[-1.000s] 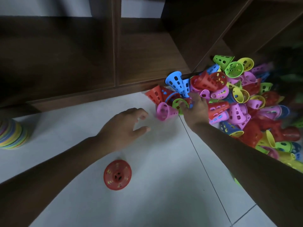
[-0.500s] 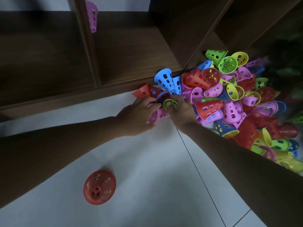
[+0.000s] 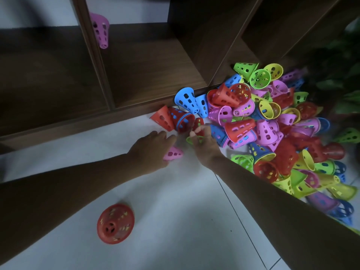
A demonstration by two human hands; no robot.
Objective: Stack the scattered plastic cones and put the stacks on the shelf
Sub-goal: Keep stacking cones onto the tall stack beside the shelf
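We see both of our hands reaching to the near edge of a heap of plastic cones that lies on the white tiled floor against the foot of a dark wooden shelf. The heap is a jumble of red, blue, pink, green and yellow cones, most on their sides, some nested in short runs, and it spreads to the right and back toward our right forearm.

Our left hand has its fingers curled over a pink cone that lies on its side on the floor; the narrow end of the cone pokes out to the right from under the palm. Our right hand is just beside it, the two hands close but not touching. Its fingers pinch the rim of a green cone, and a small red cone sits right at the fingertips; we cannot tell whether the hand grips that one too.

Just beyond the fingers, a red stack with blue inside lies on its side by the shelf's base, and a blue cone leans there as well. Well apart, near our left forearm, a lone red cone sits on the floor, its holed inside facing up at us. A pink cone rests up in the shelf beside an upright divider.
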